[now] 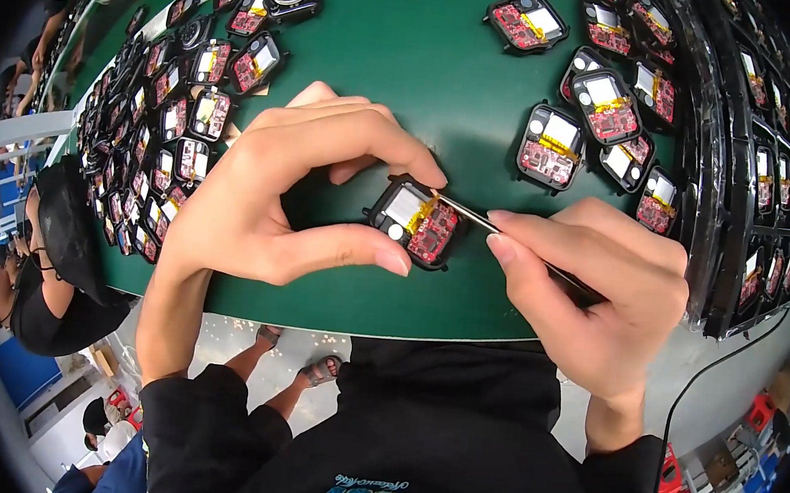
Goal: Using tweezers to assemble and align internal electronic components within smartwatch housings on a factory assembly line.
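Observation:
In front of me an opened smartwatch case (433,236) lies on the green table, showing a red circuit board, a silver battery and yellow tape. My left hand (298,177) grips it between thumb and index finger, at its lower and upper edges. Held like a pen in my right hand (589,282) is a pair of thin metal tweezers (469,214). Their tip touches the yellow tape near the upper edge of the case, close to my left index fingertip. Whether the tip pinches anything is too small to tell.
Many similar open watch cases (208,113) crowd the left of the green table (392,68). More cases (550,146) lie loose at the right. Stacked black trays (740,173) filled with cases stand along the right edge. A person in black (73,275) is at far left.

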Motion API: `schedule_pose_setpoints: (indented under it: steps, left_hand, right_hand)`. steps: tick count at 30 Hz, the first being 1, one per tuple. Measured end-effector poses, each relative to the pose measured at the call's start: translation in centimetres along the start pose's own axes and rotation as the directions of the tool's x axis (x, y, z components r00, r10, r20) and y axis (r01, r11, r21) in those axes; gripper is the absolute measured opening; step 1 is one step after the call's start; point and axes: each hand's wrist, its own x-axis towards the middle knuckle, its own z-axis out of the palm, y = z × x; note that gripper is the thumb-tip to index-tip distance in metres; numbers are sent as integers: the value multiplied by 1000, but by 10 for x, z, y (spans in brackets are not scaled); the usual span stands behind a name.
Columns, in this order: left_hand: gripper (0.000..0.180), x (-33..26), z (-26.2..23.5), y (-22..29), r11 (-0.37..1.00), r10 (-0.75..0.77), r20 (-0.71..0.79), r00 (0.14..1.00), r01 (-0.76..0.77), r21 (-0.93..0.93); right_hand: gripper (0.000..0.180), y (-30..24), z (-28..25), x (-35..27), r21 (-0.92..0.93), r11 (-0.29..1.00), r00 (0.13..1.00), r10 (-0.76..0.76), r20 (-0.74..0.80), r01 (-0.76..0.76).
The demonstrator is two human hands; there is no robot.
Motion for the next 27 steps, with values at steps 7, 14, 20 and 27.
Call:
schedule_pose_setpoints:
  steps: [7, 14, 20, 27]
  left_hand:
    - [69, 2, -1, 3, 1000, -4, 30, 1000, 3, 19]
    - [65, 5, -2, 3, 996, 44, 52, 998, -48, 81]
    - [64, 7, 0, 2, 994, 69, 56, 996, -74, 85]
    - [63, 7, -2, 4, 992, 54, 84, 995, -63, 111]
  right_hand:
    - [19, 3, -2, 0, 24, 1000, 999, -3, 41, 2]
    - [19, 4, -1, 1, 20, 1000, 997, -5, 75, 4]
    - [19, 5, 0, 0, 3, 1000, 997, -18, 69, 18]
    - [19, 6, 3, -1, 1, 999, 998, -34, 54, 34]
